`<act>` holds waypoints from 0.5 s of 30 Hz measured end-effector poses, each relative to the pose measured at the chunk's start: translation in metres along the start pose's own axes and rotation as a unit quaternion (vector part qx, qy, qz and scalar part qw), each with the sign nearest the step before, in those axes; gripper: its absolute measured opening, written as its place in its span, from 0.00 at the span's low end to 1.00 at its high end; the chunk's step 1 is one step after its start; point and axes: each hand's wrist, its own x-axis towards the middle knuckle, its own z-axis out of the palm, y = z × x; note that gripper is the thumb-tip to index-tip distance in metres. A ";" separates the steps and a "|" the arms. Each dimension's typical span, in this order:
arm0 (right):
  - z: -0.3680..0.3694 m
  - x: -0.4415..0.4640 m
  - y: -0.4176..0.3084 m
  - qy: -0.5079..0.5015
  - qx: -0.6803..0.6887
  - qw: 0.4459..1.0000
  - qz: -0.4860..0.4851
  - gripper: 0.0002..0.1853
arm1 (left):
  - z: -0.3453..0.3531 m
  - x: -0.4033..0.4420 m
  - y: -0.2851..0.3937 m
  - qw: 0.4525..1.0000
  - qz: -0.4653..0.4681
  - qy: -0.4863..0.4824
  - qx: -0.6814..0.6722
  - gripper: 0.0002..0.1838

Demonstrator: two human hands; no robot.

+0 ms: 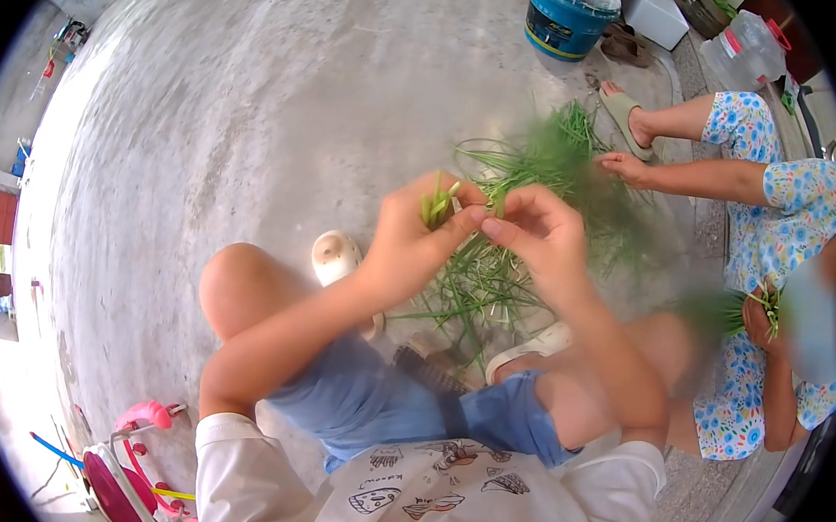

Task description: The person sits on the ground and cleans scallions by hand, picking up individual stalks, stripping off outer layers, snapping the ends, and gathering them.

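In the head view my left hand point(415, 227) is closed around a small bunch of green chives point(438, 204), their pale ends showing between the fingers. My right hand point(545, 241) meets it fingertip to fingertip and pinches the end of a chive point(497, 206). Both hands are raised above my knees. Below and behind them, a loose heap of long chives point(494, 281) spreads over the concrete floor, partly hidden by my right hand and forearm.
A person in flowered clothes sits at the right, one hand point(628, 169) over the heap's far side, the other holding more chives point(771, 310). Beyond stand a blue bucket point(558, 33), a white box point(656, 16) and a clear plastic jug point(743, 51). A pink wheeled toy point(121, 488) is at lower left.
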 end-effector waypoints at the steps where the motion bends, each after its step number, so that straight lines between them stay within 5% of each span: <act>1: -0.001 0.001 -0.001 0.010 0.026 0.999 0.022 0.10 | -0.001 0.000 0.000 1.000 0.000 0.000 0.000 0.05; 6: -0.006 0.002 -0.002 0.020 0.011 1.000 0.008 0.09 | -0.008 0.001 -0.009 0.997 0.074 -0.024 0.017 0.06; 15: 0.004 -0.009 -0.006 -0.038 0.117 0.990 0.065 0.07 | -0.007 -0.012 0.004 0.999 0.044 -0.013 -0.005 0.09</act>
